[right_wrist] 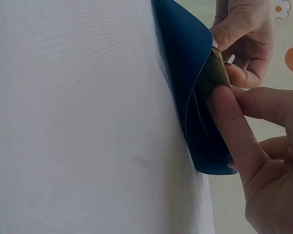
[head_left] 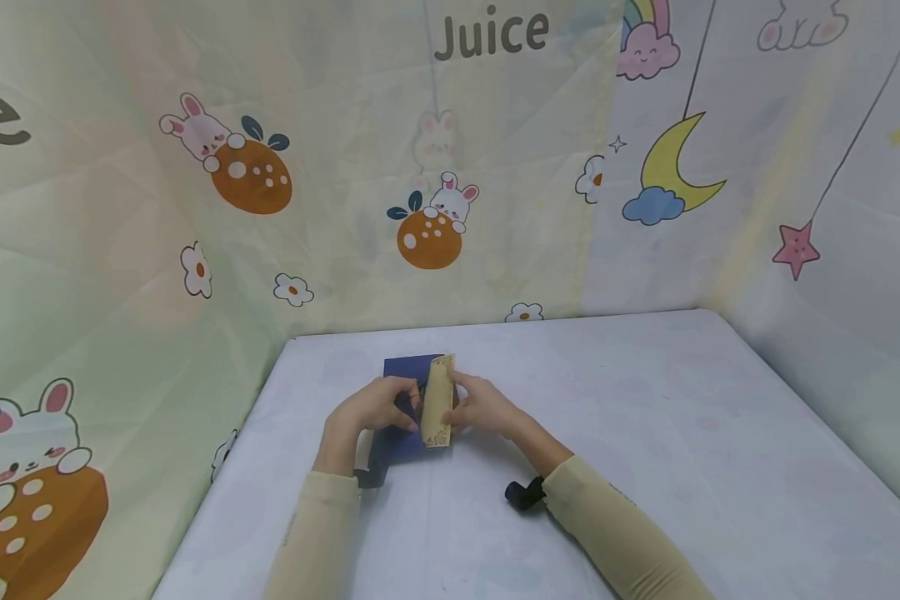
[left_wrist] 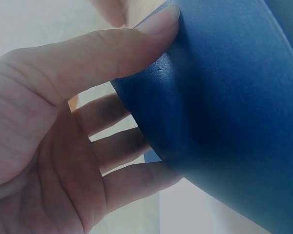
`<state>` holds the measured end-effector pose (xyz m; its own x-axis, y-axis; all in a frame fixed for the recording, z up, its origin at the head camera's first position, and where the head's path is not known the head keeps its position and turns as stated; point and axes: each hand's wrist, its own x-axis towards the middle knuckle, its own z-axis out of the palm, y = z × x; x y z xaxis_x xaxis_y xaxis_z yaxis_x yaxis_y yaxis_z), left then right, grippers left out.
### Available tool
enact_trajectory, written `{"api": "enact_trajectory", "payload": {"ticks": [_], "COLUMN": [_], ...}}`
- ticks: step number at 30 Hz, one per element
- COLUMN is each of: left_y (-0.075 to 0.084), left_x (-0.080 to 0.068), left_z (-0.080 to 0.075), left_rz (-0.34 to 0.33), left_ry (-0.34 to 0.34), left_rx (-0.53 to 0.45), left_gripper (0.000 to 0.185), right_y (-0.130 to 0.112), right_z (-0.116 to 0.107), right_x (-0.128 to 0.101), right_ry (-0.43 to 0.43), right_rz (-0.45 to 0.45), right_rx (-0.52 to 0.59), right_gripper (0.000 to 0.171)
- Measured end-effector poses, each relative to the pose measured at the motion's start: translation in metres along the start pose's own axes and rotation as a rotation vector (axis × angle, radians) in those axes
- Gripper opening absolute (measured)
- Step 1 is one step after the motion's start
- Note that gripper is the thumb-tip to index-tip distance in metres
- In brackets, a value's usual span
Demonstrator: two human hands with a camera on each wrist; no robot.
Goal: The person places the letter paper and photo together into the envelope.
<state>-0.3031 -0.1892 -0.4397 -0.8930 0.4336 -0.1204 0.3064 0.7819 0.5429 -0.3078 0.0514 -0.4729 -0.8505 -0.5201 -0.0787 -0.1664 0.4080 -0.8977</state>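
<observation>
- Blue sheet (head_left: 401, 408) sits between both hands, partly resting on the surface (head_left: 645, 433), with a tan strip (head_left: 438, 402) against its curled edge.
- Left hand (head_left: 371, 410) pinches the sheet, thumb on top; right hand (head_left: 483, 406) pinches the strip.
- Looks thin, floppy and light, so grip it by the edges.
- Only the right wrist view shows the fold's curl; only the head view shows the strip's pattern.

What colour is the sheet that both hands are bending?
Dark blue sheet, clearest in the left wrist view.

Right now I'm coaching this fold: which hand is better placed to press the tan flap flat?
Probably the right hand: its thumb already lies along the tan flap, while the left hand grips the blue sheet.
</observation>
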Motion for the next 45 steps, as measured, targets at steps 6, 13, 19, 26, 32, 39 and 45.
{"api": "enact_trajectory", "payload": {"ticks": [6,13,19,26,32,39,45], "left_y": [0.000,-0.001,-0.001,-0.002,0.000,0.002,0.001], "left_x": [0.000,0.001,0.001,0.001,0.002,0.001,0.001], "left_z": [0.001,0.001,0.000,0.001,0.001,0.001,0.001], "left_rz": [0.000,0.004,0.013,0.028,0.017,-0.003,-0.003], "left_ry": [0.004,0.007,0.006,0.011,0.013,0.015,0.013], "left_rx": [0.010,0.016,0.020,0.030,0.031,0.032,0.031], "left_gripper": [0.034,0.036,0.036,0.037,0.037,0.037,0.036], "right_y": [0.003,0.004,0.003,0.002,0.001,0.001,0.004], "right_z": [0.003,0.004,0.006,0.009,0.012,0.014,0.014], "right_x": [0.001,0.001,-0.001,-0.002,-0.002,-0.001,0.000], "right_ry": [0.010,-0.014,-0.043,-0.027,-0.039,-0.058,-0.067], "right_rz": [-0.018,-0.029,-0.045,-0.086,-0.086,-0.075,-0.078], "right_rx": [-0.042,-0.010,0.053,0.064,0.081,0.066,0.047], "right_gripper": [0.092,0.091,0.091,0.094,0.095,0.095,0.094]}}
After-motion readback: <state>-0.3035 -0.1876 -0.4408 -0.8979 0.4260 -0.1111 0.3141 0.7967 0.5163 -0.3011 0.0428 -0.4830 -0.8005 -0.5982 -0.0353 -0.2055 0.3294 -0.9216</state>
